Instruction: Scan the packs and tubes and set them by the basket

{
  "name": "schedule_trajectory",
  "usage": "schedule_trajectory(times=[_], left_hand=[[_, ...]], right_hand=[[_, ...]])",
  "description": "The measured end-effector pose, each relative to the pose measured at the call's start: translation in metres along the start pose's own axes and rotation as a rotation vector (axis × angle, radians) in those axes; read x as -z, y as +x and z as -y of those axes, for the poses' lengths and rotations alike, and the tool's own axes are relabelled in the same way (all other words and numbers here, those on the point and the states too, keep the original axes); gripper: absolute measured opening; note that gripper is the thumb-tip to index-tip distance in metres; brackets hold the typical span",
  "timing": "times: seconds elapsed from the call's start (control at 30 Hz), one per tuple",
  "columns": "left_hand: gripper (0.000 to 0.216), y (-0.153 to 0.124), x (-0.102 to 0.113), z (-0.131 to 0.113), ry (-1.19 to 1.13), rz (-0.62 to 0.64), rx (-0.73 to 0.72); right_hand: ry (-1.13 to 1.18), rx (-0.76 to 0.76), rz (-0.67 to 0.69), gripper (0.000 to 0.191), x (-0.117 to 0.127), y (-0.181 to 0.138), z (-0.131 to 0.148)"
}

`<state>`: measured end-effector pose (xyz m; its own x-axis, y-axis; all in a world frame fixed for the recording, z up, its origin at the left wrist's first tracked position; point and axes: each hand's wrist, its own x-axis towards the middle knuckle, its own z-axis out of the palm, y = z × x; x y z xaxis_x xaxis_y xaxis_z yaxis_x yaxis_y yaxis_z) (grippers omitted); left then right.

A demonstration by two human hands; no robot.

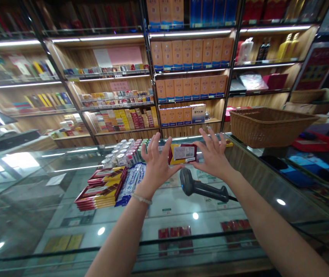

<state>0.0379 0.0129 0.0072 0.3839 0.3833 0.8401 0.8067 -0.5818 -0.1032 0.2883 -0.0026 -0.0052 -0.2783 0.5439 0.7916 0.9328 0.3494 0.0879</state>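
My left hand [158, 167], with a pale bracelet at the wrist, has its fingers spread around the left end of a red and yellow chocolate bar packet [183, 153]. Its thumb lies near the packet's lower edge. The thumb and index finger of my right hand [213, 159] are at the packet's right corners and appear to grip it; its other fingers stand apart. The packet's label and barcode face me. Below the hands, a dark barcode scanner [203, 187] lies on the glass counter [178, 221], its cable running right under my right forearm.
Left of my hands are stacked chocolate packets [102, 189], blue and white wrapped packs [131, 182] and several small clear-sided containers [123, 154]. A wicker basket [268, 125] stands at the back right. Beyond the counter rise shelves with orange boxes [192, 54].
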Motion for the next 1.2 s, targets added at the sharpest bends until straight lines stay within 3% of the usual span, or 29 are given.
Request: schedule_trajectory(times=[0.27,0.63,0.87,1.07,1.2], left_hand=[[0.079,0.003,0.01,-0.009,0.135,0.027,-0.032],[0.069,0.0,-0.001,0.0,0.117,-0.001,-0.015],[0.069,-0.005,-0.006,0.014,0.073,-0.001,0.064],[0.068,-0.007,-0.008,0.016,0.038,0.032,0.153],[0.068,-0.006,-0.007,0.013,0.014,0.051,0.189]], right_hand=[[-0.051,0.042,-0.028,0.056,0.005,0.001,0.006],[-0.051,0.054,0.019,0.06,0.002,0.002,0.008],[-0.044,0.04,0.205,0.074,0.012,0.014,0.018],[0.07,0.018,0.399,0.103,0.018,-0.028,0.036],[0.081,-0.021,0.455,0.12,0.015,-0.056,0.047]])
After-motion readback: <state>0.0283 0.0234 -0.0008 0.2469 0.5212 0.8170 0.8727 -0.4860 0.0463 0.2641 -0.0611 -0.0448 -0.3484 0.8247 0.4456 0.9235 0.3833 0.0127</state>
